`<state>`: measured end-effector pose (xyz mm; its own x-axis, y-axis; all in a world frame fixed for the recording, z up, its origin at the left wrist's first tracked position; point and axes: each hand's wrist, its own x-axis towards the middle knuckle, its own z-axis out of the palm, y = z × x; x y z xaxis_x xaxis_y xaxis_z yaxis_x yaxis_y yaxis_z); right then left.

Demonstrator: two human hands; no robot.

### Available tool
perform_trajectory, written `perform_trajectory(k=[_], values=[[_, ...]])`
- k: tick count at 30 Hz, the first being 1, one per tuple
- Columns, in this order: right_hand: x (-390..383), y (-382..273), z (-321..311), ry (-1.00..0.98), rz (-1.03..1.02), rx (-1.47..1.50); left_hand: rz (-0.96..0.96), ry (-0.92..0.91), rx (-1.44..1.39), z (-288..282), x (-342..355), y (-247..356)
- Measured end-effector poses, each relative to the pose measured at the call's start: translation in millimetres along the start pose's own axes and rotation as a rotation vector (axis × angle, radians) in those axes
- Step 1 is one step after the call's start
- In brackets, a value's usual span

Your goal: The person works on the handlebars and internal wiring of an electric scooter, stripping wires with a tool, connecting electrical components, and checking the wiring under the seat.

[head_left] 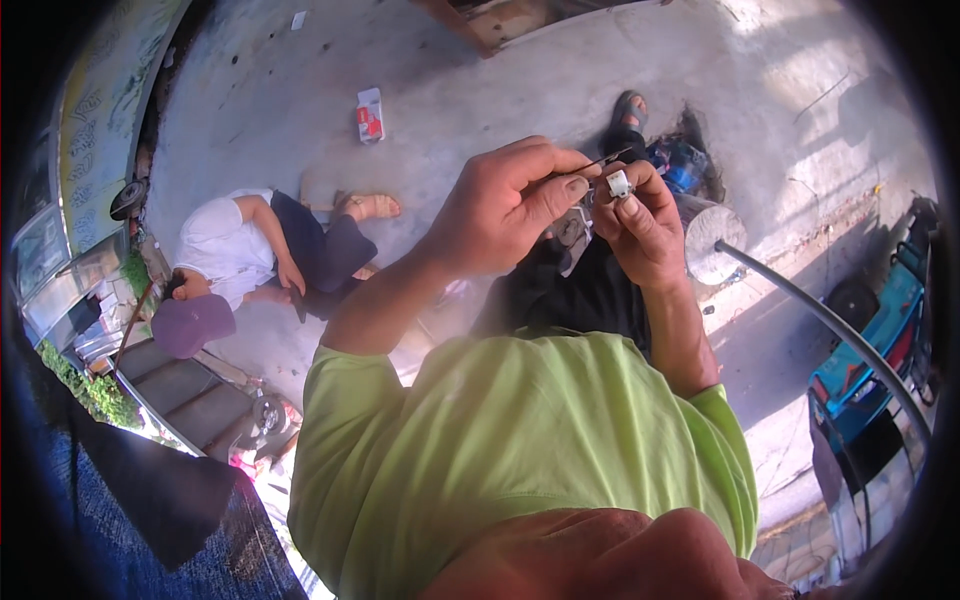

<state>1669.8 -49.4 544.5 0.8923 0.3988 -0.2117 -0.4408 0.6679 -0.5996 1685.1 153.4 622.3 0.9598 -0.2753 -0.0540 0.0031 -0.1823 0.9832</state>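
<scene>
My left hand (515, 200) is closed in a pinch between thumb and forefinger. A thin, dark, pointed tool (612, 157) sticks out of that pinch to the right; I cannot make out its exact kind. Facing it, my right hand (645, 225) grips a small white block-shaped part (619, 183) between thumb and fingers. The tool's tip passes just beyond the white part, and I cannot tell whether they touch. Both hands are held close together above my lap, in front of my dark trousers (560, 290).
A person (230, 240) in a white shirt and purple cap sits low at the left. On the concrete floor lies a red and white box (369, 116). To the right, a curved metal pole (820, 310) rises from a concrete cylinder (712, 250). A blue-framed cart or chair (870, 350) stands beyond.
</scene>
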Motion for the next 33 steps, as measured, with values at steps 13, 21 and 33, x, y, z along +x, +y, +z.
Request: perform_trajectory(k=[13,21,33], values=[[-2.8,-9.7,-1.6,-0.052,0.022,0.037,0.255,-0.155,0.643,-27.2,0.3,30.8],[2.9,-2.0,-0.8,0.011,0.003,0.027,0.288,-0.190,0.738,-31.5,2.3,31.0],[9.0,7.7,-3.8,-0.012,-0.010,0.026,0.282,-0.209,0.800,-32.3,2.2,29.3]])
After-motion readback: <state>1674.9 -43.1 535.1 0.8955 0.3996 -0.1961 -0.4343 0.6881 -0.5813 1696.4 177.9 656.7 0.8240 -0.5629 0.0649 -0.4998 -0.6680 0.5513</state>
